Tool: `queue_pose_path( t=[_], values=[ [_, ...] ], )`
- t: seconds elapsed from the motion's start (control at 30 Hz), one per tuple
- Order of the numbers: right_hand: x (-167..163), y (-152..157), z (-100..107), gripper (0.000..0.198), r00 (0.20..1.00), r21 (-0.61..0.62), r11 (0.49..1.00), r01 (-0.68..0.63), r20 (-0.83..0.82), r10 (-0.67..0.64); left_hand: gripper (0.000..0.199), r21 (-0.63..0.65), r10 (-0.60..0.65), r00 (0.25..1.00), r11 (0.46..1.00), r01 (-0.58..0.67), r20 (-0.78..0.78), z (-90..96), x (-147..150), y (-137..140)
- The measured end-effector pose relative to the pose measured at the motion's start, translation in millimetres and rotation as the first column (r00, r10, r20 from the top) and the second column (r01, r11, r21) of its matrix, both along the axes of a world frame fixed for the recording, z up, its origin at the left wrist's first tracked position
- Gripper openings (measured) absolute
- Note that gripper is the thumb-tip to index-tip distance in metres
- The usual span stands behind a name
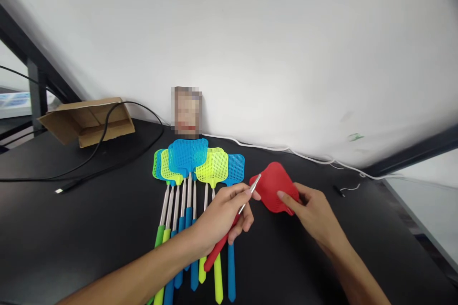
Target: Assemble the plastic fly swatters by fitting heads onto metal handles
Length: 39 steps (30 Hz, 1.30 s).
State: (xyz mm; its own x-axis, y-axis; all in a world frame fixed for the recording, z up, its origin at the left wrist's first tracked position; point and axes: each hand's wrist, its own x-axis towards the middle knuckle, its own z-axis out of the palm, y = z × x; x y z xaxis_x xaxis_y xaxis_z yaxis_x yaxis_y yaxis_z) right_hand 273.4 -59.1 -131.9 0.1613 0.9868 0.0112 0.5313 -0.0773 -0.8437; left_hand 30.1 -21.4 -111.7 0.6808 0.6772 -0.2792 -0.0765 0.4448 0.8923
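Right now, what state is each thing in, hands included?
Left hand: closed around the red-handled rod.
Right hand: pinching the red swatter head.
Red swatter head: appears separate from the rod.
Other swatters: lying side by side, heads overlapping.
Cardboard box: open.
Black cable: near plug unconnected.
Pixelated item: upright, details hidden.

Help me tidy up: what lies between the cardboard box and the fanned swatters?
A black cable curves between the cardboard box and swatters in the head view.
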Motion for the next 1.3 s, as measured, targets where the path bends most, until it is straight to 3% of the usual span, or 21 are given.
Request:
queue_pose_path(
  t=[0.07,0.13,0.23,0.4,0.6,1.03,1.3],
  values=[
    [-1,-1,7,0.028,0.969,0.069,0.994,0.091,-0.236,-0.072,0.033,0.010,-0.020,1.000,1.000,0.020,0.011,0.4,0,0],
    [-6,-3,12,0.021,0.874,0.115,0.979,0.166,-0.477,-0.092,0.032,0.018,-0.039,0.999,0.999,0.039,0.015,0.9,1,0],
    [-14,-4,16,0.021,0.752,0.114,0.980,0.166,-0.657,-0.051,0.027,0.031,-0.070,0.998,0.997,0.070,0.000,1.7,2,-1],
    [-25,-8,12,0.018,0.708,0.086,0.992,0.088,-0.706,-0.001,0.022,0.088,-0.122,0.992,0.988,0.125,-0.042,1.3,3,-4],
    [-28,-10,11,0.011,0.671,0.064,0.992,0.110,-0.741,-0.027,0.025,0.106,-0.141,0.988,0.984,0.146,-0.054,1.7,3,-4],
    [-30,-11,12,0.012,0.698,0.077,0.995,0.071,-0.716,0.005,0.026,0.087,-0.186,0.981,0.978,0.191,-0.055,2.3,3,-4],
    [-30,-12,12,0.012,0.649,0.070,0.997,0.038,-0.760,0.029,0.030,0.097,-0.196,0.980,0.975,0.198,-0.036,3.5,4,-5]
  ],
)
